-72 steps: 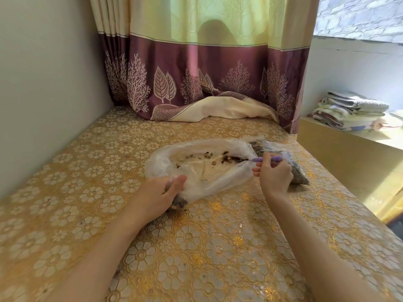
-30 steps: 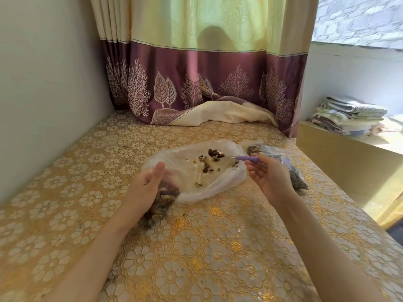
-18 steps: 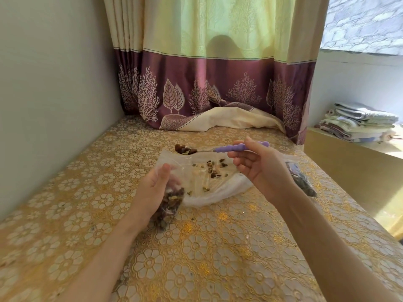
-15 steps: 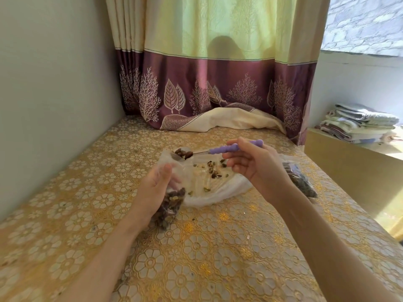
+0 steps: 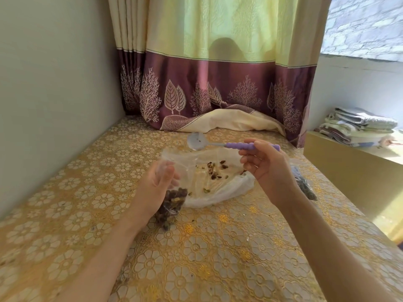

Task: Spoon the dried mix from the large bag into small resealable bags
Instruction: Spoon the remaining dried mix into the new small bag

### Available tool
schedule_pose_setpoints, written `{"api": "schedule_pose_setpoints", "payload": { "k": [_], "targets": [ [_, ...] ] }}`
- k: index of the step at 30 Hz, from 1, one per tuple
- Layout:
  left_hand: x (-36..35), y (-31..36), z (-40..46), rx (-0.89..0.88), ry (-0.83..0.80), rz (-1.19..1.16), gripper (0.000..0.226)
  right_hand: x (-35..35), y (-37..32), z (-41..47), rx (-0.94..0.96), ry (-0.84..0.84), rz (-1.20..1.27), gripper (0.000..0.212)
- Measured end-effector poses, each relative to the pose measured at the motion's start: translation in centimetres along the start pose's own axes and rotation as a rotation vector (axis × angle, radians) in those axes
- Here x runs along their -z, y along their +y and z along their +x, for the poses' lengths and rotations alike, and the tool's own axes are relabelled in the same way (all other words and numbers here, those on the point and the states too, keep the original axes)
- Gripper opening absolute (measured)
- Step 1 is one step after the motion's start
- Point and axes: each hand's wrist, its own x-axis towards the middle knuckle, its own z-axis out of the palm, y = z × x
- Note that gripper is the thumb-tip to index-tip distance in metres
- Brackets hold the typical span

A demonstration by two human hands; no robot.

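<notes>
Since half a second ago the spoon (image 5: 226, 144) has tipped its load out: its bowl, which carried dark pieces, now shows bare and pale above the large bag (image 5: 209, 177). I see my right hand (image 5: 265, 165) pinching the ribbed purple handle between thumb and fingertips, bowl pointing left. My left hand (image 5: 158, 188) is closed around the neck of the small resealable bag (image 5: 171, 205), which hangs part full of dried mix down to the gold floral cloth on the worktop (image 5: 196, 258). The large bag lies slack and nearly spent, with only scattered pieces on its film. I judge both bags thin, limp and slippery, so the small one wants holding at its mouth to keep it open. The mix looks light and loose, quick to roll off a shallow spoon. Another filled bag (image 5: 304, 186) lies beyond my right wrist.
</notes>
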Motion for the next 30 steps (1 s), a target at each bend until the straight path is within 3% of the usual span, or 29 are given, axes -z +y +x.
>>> {"api": "schedule_pose_setpoints", "payload": {
  "k": [5,11,17,24,30],
  "targets": [
    [-0.2,-0.1,-0.2,0.016,0.046,-0.018,0.077,2.4,1.6,0.3,0.036,0.273,-0.290,0.033],
    [-0.6,0.2,-0.4,-0.027,0.055,0.073,0.063,3.9,3.6,0.4,-0.011,0.336,-0.536,0.044],
    [-0.6,-0.2,-0.5,-0.013,0.042,0.122,0.084,3.8,4.9,1.2,-0.064,0.381,-0.525,0.045],
    [-1.0,-1.1,-0.7,0.035,-0.035,0.210,0.071,3.4,6.4,3.7,-0.147,0.487,-0.400,0.057],
    [-1.1,-1.7,-0.4,0.026,-0.032,0.213,0.068,2.4,7.1,6.1,-0.189,0.547,-0.311,0.041]
  ]
}}
